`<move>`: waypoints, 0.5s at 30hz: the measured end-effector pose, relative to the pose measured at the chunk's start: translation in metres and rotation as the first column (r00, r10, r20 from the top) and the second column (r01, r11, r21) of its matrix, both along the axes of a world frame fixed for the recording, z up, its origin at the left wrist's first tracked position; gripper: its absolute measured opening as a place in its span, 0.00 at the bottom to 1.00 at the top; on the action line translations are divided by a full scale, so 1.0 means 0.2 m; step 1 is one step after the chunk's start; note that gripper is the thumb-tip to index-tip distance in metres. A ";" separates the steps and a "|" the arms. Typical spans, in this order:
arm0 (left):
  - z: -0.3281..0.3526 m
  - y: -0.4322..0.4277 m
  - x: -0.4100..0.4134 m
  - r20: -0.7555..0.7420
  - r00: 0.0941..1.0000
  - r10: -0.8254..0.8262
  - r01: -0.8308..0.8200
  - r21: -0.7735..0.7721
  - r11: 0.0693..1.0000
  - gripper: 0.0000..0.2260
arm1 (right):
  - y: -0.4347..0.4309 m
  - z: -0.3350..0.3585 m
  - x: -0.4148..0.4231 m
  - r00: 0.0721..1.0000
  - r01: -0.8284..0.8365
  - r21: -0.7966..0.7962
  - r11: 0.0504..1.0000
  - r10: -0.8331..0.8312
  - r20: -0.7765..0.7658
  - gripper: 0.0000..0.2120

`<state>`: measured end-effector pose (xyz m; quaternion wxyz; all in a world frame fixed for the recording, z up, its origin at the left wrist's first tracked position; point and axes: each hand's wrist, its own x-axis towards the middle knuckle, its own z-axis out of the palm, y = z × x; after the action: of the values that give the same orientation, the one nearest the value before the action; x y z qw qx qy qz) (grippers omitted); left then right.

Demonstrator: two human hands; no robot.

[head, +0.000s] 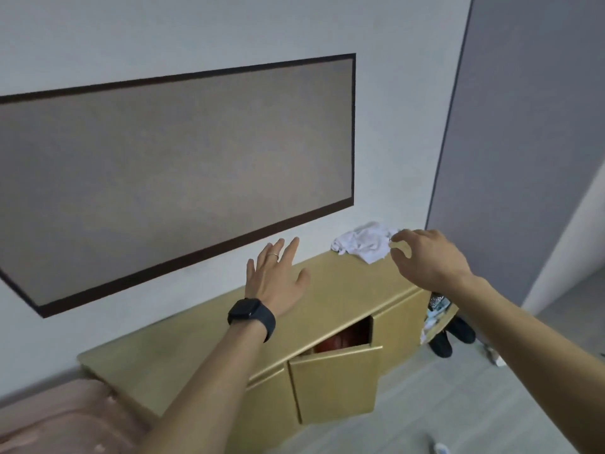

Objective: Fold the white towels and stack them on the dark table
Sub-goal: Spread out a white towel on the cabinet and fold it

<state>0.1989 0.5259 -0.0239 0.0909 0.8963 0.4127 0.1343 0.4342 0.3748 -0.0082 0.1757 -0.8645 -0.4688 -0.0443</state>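
A crumpled white towel (363,242) lies in a loose heap at the far right end of a low gold-coloured cabinet (203,348), up against the wall, so the person has to stretch both arms forward over the cabinet top to get at it. The right hand (425,257) leads: it hangs at the towel's right edge with its fingers half curled and apart, shaped for a pinch but holding nothing. Whether the fingertips touch the cloth cannot be told. The left hand (275,280), with a dark watch (250,314) on its wrist, hovers above the cabinet top to the left of the towel, fingers straight and spread wide, probably ready to catch the other side of the cloth once it lifts. Folding has not begun, and no dark table shows here, so the towel will likely have to be carried elsewhere. One cabinet door (337,381) stands ajar below the arms, and dark shoes (451,335) sit on the floor at the cabinet's right end.
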 end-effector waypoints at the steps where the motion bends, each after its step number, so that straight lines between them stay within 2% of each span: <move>1: -0.02 0.06 0.11 -0.004 1.000 0.002 -0.002 -0.012 1.000 0.28 | 0.06 -0.02 0.13 1.000 0.014 -0.011 1.000 -0.014 -0.007 0.19; 9: -0.23 0.58 0.88 -0.038 0.999 0.006 -0.009 -0.070 0.997 0.28 | 0.59 -0.26 0.91 0.996 0.040 -0.103 0.994 -0.048 -0.075 0.19; 15: -0.61 1.02 1.41 -0.068 0.998 0.017 -0.030 -0.194 0.980 0.28 | 1.08 -0.59 1.38 0.994 0.007 -0.175 0.985 -0.026 -0.106 0.19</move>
<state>0.4802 0.7298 -0.1457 0.1631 0.8820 0.4374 0.0647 0.7099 0.5913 -0.1264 0.1242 -0.8816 -0.4533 0.0422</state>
